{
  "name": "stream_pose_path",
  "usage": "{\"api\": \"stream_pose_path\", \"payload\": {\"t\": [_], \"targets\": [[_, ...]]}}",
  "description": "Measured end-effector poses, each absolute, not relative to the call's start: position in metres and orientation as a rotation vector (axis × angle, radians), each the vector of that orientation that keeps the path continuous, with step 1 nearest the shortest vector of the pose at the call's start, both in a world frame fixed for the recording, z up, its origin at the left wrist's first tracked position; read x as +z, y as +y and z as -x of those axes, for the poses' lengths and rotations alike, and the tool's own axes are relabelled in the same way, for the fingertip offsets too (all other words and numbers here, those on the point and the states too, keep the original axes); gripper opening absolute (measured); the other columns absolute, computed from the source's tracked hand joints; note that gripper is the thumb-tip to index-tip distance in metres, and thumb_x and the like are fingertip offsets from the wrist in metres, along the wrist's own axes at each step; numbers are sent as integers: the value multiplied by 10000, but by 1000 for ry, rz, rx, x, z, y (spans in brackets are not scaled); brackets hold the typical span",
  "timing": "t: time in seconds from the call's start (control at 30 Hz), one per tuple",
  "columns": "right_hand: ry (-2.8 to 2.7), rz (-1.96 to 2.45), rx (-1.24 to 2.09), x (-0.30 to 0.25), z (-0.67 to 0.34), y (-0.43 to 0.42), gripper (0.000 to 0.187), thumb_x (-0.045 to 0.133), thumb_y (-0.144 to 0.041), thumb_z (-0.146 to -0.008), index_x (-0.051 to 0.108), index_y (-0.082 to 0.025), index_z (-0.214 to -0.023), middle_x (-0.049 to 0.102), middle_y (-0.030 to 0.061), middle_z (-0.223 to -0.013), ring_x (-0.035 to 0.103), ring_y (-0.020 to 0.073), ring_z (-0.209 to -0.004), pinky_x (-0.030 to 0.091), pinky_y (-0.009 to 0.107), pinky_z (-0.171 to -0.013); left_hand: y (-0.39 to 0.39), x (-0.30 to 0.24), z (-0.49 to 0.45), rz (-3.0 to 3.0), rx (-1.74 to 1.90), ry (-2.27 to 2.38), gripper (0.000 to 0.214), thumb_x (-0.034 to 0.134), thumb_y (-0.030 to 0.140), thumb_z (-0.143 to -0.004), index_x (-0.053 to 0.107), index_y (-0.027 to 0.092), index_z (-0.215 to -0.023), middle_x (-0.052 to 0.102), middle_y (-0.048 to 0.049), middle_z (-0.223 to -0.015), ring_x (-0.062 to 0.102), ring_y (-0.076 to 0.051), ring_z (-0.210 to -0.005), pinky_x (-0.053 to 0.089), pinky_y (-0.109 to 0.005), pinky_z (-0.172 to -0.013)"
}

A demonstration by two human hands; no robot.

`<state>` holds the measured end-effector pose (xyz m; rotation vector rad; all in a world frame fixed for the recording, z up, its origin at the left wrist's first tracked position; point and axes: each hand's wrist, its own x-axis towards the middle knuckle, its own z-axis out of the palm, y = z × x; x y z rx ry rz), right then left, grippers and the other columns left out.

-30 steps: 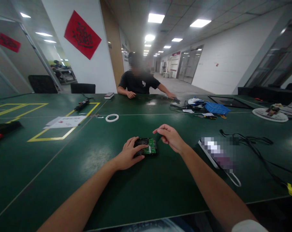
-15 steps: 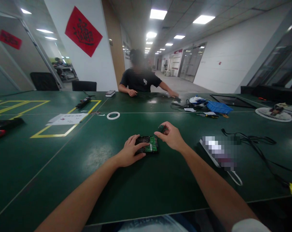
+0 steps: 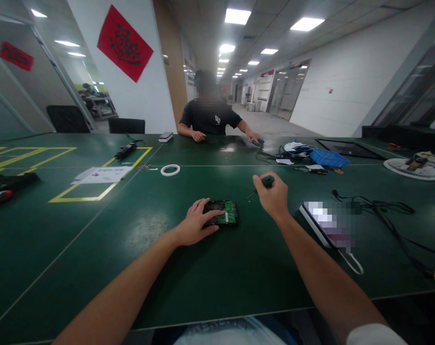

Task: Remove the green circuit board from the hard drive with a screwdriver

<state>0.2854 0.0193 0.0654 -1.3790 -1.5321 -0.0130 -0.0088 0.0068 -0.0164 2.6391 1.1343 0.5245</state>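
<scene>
A hard drive (image 3: 225, 213) lies circuit board up on the green table (image 3: 239, 268), straight in front of me. My left hand (image 3: 197, 223) rests on its left side with the fingers spread flat over it. My right hand (image 3: 273, 195) is raised to the right of the drive and is closed around a small screwdriver (image 3: 266, 181) with a dark green handle; its thin shaft points down and left toward the table.
A flat device (image 3: 328, 225) with a white strap and black cables (image 3: 386, 213) lie to the right. A tape ring (image 3: 170, 169), papers (image 3: 102, 175) and yellow floor-tape markings sit at the left. A person (image 3: 212, 117) sits across the table near a blue tray (image 3: 327, 158).
My right hand has moved up and to the right, away from the drive, carrying the screwdriver. My left hand has stayed on the drive.
</scene>
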Motion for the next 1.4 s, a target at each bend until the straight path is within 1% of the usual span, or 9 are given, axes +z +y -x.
{"api": "stream_pose_path", "payload": {"t": [0.1,0.23,0.37,0.57,0.9,1.03,1.17,1.3,1.4], "targets": [[-1613,1539,-130,55,-311,38,205,562,-352,-934,676,-182,-923,685,114,-997,615,243,-974,453,356,-927,7,-16,9,-2636,519,1136,536,632,466,-939,490,445,-1456,204,-54,-1627,181,-426,-1469,269,-671,-1147],[-1981,1867,114,32,-327,55,176,605,-199,-878,742,-203,-989,730,91,-1054,656,233,-1006,462,327,-919,7,-16,8,-2646,493,1144,544,630,462,-941,474,458,-1463,192,-58,-1620,177,-427,-1468,267,-674,-1143],[-2102,1892,212,19,-324,58,124,662,-260,-864,767,-224,-919,752,68,-992,682,218,-946,479,300,-847,7,-16,8,-2658,489,1140,543,619,454,-950,462,456,-1470,192,-61,-1614,174,-425,-1466,272,-671,-1140],[-2134,1915,204,9,-317,59,162,663,-328,-876,758,-222,-954,743,84,-1012,681,233,-952,483,322,-839,6,-14,9,-2650,508,1129,528,624,467,-945,483,456,-1454,231,-64,-1596,200,-417,-1455,287,-658,-1136],[-2129,1981,203,3,-307,57,155,608,-302,-921,721,-202,-957,721,98,-1000,678,218,-927,487,309,-792,6,-15,10,-2635,538,1125,524,619,485,-941,499,439,-1449,242,-63,-1605,205,-414,-1458,278,-657,-1145],[-2140,1979,210,13,-304,52,176,590,-291,-929,715,-171,-957,717,126,-997,676,238,-923,484,326,-789,7,-17,11,-2628,546,1126,525,622,488,-938,502,441,-1447,244,-57,-1607,208,-413,-1459,273,-658,-1148],[-2232,1825,284,33,-290,38,183,577,-298,-936,717,-183,-964,723,102,-1019,667,220,-951,468,305,-826,7,-16,12,-2632,537,1129,534,631,476,-933,494,447,-1449,235,-59,-1606,208,-416,-1459,282,-664,-1139],[-2409,1510,557,48,-267,18,164,610,-320,-914,721,-204,-949,734,60,-997,661,198,-899,458,281,-782,5,-17,11,-2628,567,1151,534,646,480,-922,511,441,-1437,255,-62,-1593,221,-412,-1451,293,-653,-1137],[-2469,1448,584,49,-253,7,125,627,-283,-893,719,-201,-910,734,59,-964,657,196,-873,451,282,-783,6,-18,11,-2629,575,1156,535,649,482,-920,513,437,-1435,266,-68,-1584,221,-411,-1449,291,-655,-1135]]}}
